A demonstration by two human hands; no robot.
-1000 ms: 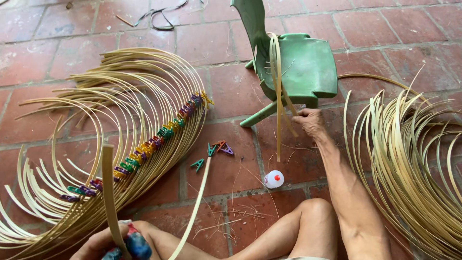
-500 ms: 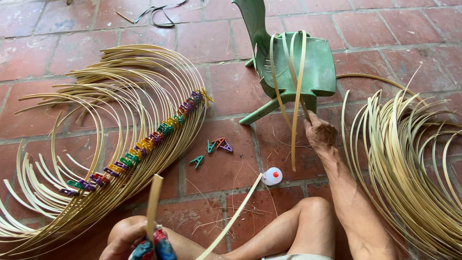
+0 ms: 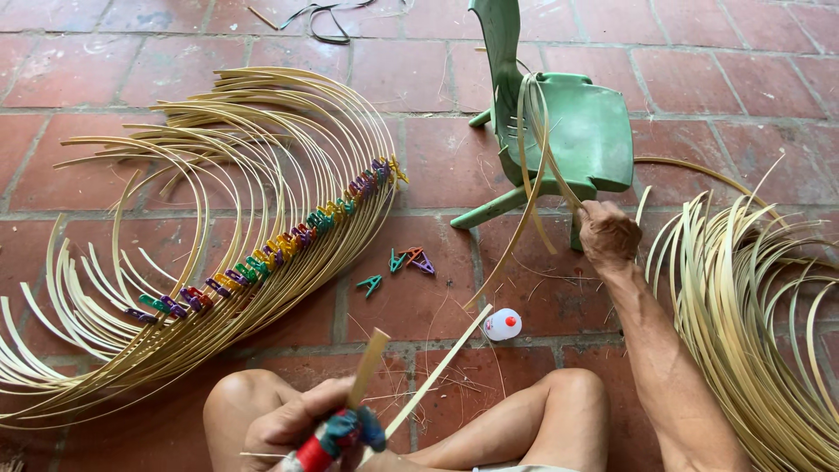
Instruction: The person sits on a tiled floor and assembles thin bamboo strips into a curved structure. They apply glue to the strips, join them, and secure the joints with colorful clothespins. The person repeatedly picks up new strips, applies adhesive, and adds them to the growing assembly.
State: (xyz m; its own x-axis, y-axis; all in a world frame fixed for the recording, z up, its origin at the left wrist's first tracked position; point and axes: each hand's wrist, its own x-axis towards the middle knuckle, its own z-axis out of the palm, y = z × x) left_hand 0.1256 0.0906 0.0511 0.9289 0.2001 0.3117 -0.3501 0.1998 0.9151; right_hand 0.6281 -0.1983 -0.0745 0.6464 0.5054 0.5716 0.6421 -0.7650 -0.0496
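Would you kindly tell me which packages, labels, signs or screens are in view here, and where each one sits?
Small bottle: lying on the brick floor between the knees and the green chair; rounded white body, red cap.
No labels, signs or screens show.

The left hand (image 3: 293,424) sits low between the bare, bent knees, close to the body, its fingers (image 3: 328,404) curled into a tight fist with the knuckles turned upward. The right arm stretches forward and well away from the body, forearm bare and nearly straight. The right hand (image 3: 607,234) is at its far end, back of the hand up, fingers closed in a pinching grip.
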